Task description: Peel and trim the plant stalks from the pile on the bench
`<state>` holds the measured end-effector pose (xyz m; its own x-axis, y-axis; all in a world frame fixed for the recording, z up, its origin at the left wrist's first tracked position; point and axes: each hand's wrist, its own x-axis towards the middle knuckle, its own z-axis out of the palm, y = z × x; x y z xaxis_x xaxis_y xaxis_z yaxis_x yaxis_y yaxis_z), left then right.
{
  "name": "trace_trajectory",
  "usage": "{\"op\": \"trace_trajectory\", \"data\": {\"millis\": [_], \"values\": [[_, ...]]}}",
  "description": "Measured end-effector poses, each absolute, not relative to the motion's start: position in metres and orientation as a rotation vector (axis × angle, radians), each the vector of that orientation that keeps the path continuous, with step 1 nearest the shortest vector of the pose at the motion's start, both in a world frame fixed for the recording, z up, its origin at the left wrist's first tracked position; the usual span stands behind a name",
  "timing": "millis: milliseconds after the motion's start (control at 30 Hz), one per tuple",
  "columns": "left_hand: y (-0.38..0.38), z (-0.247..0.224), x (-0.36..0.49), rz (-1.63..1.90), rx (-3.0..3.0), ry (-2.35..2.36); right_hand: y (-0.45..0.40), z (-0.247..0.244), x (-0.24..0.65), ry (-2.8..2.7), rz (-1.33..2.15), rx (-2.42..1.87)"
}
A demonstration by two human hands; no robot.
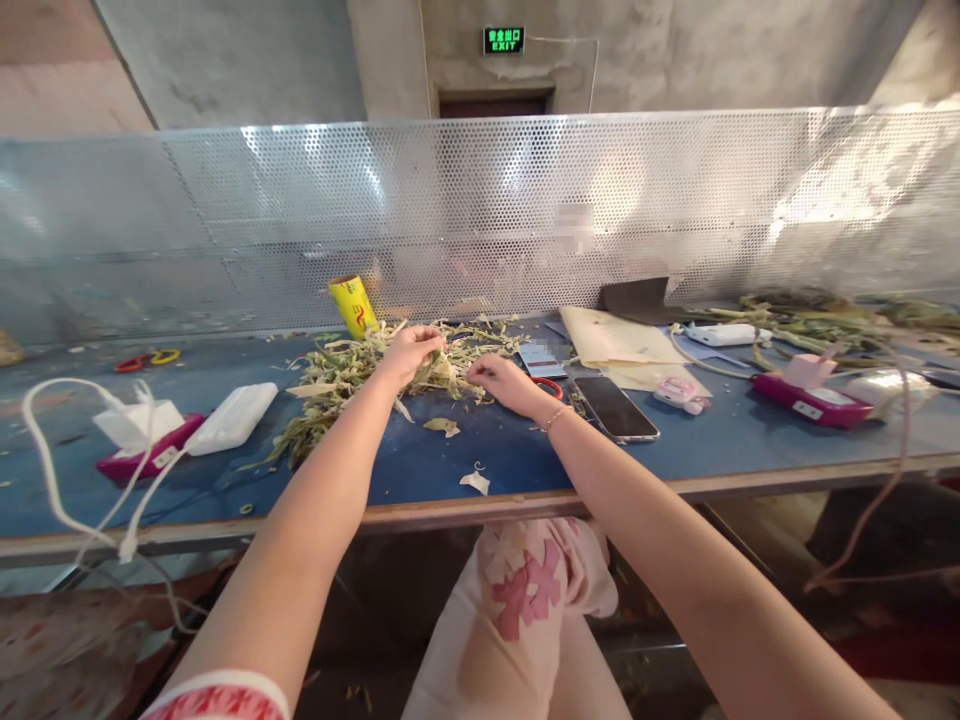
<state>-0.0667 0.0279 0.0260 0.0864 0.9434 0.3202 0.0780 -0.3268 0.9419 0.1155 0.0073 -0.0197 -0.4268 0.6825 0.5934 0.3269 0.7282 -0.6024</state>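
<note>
My left hand (pixel 414 352) is above a heap of dried, pale green plant stalks (pixel 330 375), its fingers pinched on a piece of dried plant (pixel 439 358). Just to the right, my right hand (pixel 496 378) is held low over the table with its fingers curled together; anything between them is too small to make out. Loose dry scraps (pixel 442 426) lie on the blue tabletop below the hands, with another pale scrap (pixel 475 482) closer to the front edge. Partly behind my right wrist is a red ring-shaped handle (pixel 547 385).
A yellow tube (pixel 351 306) stands behind the heap. Left are a white power bank (pixel 232 418), a cabled charger (pixel 139 422) and red and yellow scissor-like handles (pixel 150 360). Right are a phone (pixel 616 407), papers (pixel 622 338) and a purple power strip (pixel 810 400). A perforated metal panel (pixel 480 220) closes the back.
</note>
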Motion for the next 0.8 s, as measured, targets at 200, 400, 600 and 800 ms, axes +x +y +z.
{"op": "trace_trajectory", "data": {"millis": [200,400,600,800], "values": [[0.024,0.019,-0.053,1.294,1.761,1.043,0.012,-0.011,0.127,-1.547,0.648,-0.828],[0.013,0.017,-0.035,1.293,1.887,1.05,0.012,-0.012,0.124,-1.519,0.758,-0.749],[0.007,0.017,-0.029,1.215,1.93,1.017,0.01,-0.011,0.123,-1.484,0.73,-0.76],[0.008,0.016,-0.027,1.246,1.986,1.045,0.007,-0.007,0.124,-1.488,0.763,-0.792]]}}
